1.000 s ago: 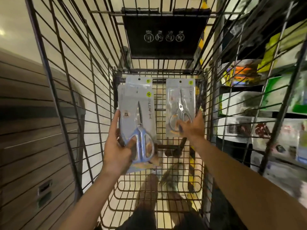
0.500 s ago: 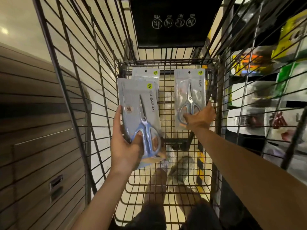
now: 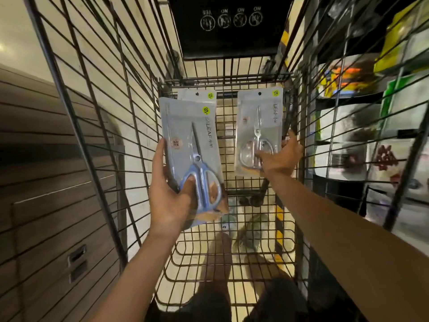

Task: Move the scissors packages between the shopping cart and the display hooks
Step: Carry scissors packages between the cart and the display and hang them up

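My left hand (image 3: 170, 194) grips a grey package of blue-handled scissors (image 3: 192, 156) by its lower part, thumb over the handle, inside the wire shopping cart (image 3: 97, 126). Behind that package the top of a second grey package (image 3: 197, 95) shows. My right hand (image 3: 278, 158) holds a smaller package of silver scissors (image 3: 257, 126) at its lower right, with the thumb across the scissor loops. Both held packages stand upright above the cart floor.
A black child-seat flap (image 3: 229, 26) with white icons closes the cart's far end. Blurred shelves of packaged goods (image 3: 362, 126) lie beyond the right cart wall. A brown slatted cabinet (image 3: 46, 182) stands to the left. My legs show below through the cart floor.
Both hands have lifted their packages slightly up and apart. The left package now tilts a little and sits clear of the one behind it. The view has tipped downward.
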